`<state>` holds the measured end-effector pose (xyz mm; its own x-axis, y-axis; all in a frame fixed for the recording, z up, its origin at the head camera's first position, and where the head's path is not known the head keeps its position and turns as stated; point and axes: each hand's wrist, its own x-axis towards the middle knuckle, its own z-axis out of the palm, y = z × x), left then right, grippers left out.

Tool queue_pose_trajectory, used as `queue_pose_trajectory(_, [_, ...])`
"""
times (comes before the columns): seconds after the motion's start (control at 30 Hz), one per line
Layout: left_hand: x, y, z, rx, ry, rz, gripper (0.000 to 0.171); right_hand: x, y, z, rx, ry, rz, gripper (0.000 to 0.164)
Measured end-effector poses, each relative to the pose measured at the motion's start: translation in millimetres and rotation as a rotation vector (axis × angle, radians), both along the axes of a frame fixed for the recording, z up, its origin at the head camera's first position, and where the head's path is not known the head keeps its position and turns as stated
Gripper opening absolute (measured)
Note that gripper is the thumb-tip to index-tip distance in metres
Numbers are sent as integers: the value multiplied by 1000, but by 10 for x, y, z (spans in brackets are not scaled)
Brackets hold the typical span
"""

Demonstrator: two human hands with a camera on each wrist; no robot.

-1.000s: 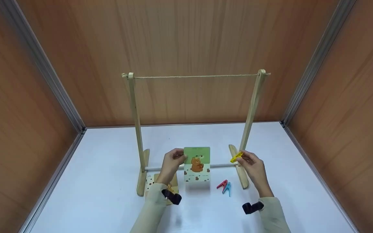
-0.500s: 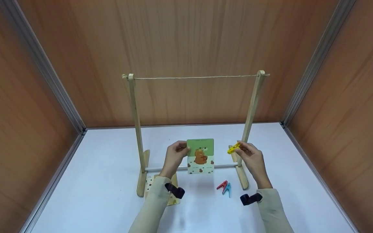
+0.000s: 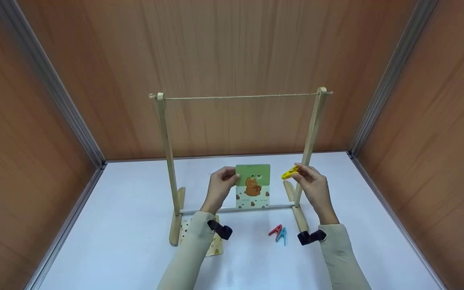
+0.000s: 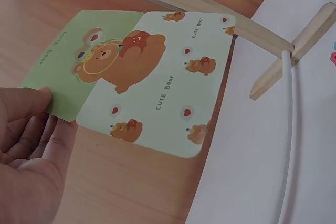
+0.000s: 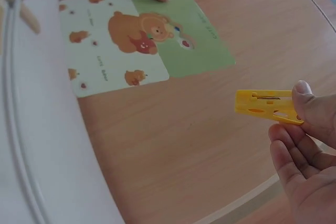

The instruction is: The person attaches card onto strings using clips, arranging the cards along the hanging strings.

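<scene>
My left hand pinches the upper left edge of a green and white bear card, printed "Cute Bear", between thumb and fingers. The card hangs upright in front of the frame's lower white bar. To its right, my right hand holds a yellow clothespin by its handle end, thumb on one side and fingers on the other. In the right wrist view the clothespin points toward the card, apart from it. Both hands are below the string stretched between two wooden posts.
The wooden frame's left post and right post stand on feet on the white table. Red and blue clothespins lie in front. Another card lies partly under my left forearm. Wood-grain walls surround the table.
Both hands have risen and moved forward, carrying the bear card and the yellow clothespin up toward the string. The card has also shifted slightly right.
</scene>
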<state>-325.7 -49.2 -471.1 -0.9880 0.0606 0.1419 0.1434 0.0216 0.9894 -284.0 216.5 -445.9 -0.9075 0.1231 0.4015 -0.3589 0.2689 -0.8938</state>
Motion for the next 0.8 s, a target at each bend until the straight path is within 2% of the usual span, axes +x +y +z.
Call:
queue_pose_trajectory(0.33, [-58, 45, 192, -1, 0, -25, 26, -57, -60, 237, 11, 3, -14, 37])
queue_pose_trajectory(0.4, [-50, 61, 260, -6, 3, -31, 25, -69, -64, 280, 8, 10, -8, 37])
queue_pose_trajectory(0.5, [34, 84, 432, 7, 22, -40, 24, -85, -69, 357, 5, 21, -5, 38])
queue_pose_trajectory(0.57, [29, 102, 478, 16, 32, -42, 22, -97, -73, 414, 12, 26, -9, 39])
queue_pose_trajectory(0.63, [0, 117, 493, 26, 45, -46, 21, -107, -77, 468, 14, 29, -18, 39])
queue_pose_trajectory(0.73, [-115, 142, 436, 21, 50, -45, 20, -125, -84, 540, 13, 35, -23, 39])
queue_pose_trajectory(0.8, [-128, 153, 460, 21, 55, -45, 20, -135, -89, 579, -3, 39, -16, 39])
